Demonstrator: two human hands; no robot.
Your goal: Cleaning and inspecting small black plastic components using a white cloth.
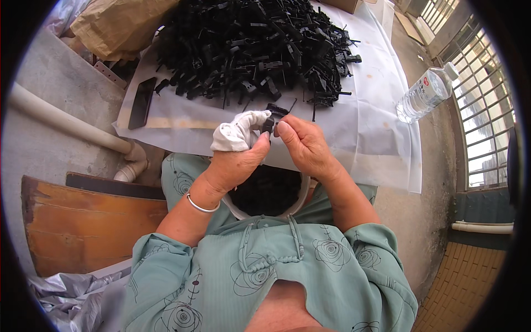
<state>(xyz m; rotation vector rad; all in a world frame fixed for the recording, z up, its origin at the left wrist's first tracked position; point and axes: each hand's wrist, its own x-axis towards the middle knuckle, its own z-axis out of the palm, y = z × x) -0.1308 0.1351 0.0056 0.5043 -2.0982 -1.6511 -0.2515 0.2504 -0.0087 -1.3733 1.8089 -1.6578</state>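
My left hand (239,145), its fingers covered by a white cloth glove with the thumb bare, is closed on a small black plastic part (269,124). Bare fingers of my right hand (303,143) pinch at the same part from the other side. Both hands meet over the near edge of the table. Just beyond them rises a large heap of black plastic parts (249,50), many with thin stems sticking out. Below my hands, between my knees, a white bucket (303,191) holds a dark mass of similar black pieces, partly hidden by my wrists.
White plastic sheeting (376,133) covers the table. A dark flat phone-like slab (142,103) lies at its left, a water bottle (426,93) stands at its right edge. Brown paper (119,27) sits far left. A pale pipe (72,119) and wooden board (94,221) are on my left.
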